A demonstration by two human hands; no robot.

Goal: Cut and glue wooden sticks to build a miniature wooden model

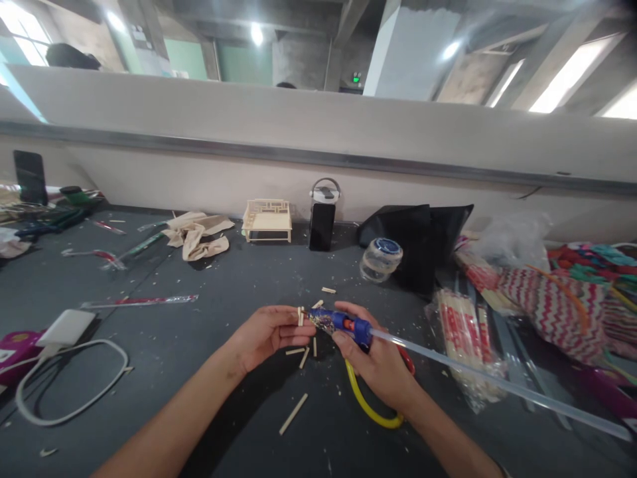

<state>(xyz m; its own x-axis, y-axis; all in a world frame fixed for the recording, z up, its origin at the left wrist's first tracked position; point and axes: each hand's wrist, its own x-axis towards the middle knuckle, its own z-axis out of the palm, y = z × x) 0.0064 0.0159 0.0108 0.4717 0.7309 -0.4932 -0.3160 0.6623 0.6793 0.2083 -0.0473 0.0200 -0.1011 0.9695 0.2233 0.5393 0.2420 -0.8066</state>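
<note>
The right hand (pixel 383 365) hides part of the blue glue gun (pixel 342 321).

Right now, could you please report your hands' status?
Left hand holding at least one small stick. Right hand gripping blue glue gun, aimed toward left. Loose sticks on table nearby.

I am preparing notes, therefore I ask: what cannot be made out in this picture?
In the head view:
Glue gun grip: hidden by the right hand.
Its contact with the wooden piece in the left hand: too small.
Purple object: cut off by left edge.
Stick packet lettering: blurred.
</note>
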